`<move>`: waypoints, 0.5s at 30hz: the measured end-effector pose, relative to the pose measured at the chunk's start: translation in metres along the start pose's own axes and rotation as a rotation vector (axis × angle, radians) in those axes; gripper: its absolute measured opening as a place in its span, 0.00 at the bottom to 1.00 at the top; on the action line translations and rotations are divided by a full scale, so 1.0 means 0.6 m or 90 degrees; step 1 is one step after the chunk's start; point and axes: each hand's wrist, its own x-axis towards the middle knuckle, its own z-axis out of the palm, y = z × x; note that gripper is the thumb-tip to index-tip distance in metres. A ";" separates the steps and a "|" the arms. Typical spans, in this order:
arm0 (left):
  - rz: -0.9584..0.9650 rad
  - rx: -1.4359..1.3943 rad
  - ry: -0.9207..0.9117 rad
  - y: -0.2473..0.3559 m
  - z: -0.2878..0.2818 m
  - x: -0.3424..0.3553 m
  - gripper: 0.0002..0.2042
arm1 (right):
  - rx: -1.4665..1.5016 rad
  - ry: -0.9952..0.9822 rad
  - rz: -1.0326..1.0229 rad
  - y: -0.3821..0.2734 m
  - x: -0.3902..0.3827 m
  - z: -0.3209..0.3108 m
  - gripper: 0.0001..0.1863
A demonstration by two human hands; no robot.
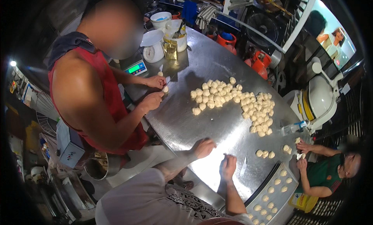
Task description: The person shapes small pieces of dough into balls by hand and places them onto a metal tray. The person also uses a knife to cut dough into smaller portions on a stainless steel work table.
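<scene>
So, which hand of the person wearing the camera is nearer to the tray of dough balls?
Right. The right hand is at the steel table, a little left of the tray; the left hand is beyond it, further left.

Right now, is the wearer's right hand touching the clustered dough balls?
No, bare steel tabletop separates the right hand from the clustered dough balls.

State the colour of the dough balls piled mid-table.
The dough balls are pale cream, shown in the head view.

Cream dough balls point(254, 118), silver-grey table point(182, 124), red tank top point(124, 143), green jersey point(330, 170), black-lettered white T-shirt point(136, 196)
</scene>
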 end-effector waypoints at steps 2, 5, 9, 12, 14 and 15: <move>0.055 -0.019 -0.039 -0.045 -0.005 -0.012 0.06 | 0.032 -0.057 0.033 0.021 -0.023 -0.034 0.13; 0.096 0.070 -0.078 -0.068 -0.004 0.056 0.08 | -0.087 -0.046 0.000 0.063 0.019 -0.025 0.13; -0.043 0.001 0.011 0.008 0.041 0.103 0.06 | -0.031 0.055 0.169 0.029 0.022 0.044 0.16; 0.093 -0.075 -0.078 -0.027 0.014 0.029 0.08 | 0.027 -0.075 0.162 0.016 -0.037 -0.007 0.13; 0.071 -0.158 -0.134 -0.013 -0.031 0.012 0.06 | -0.051 -0.108 0.182 0.040 -0.066 -0.058 0.11; 0.158 -0.044 -0.089 -0.002 -0.043 0.046 0.05 | -0.118 -0.067 0.133 0.049 -0.038 -0.060 0.11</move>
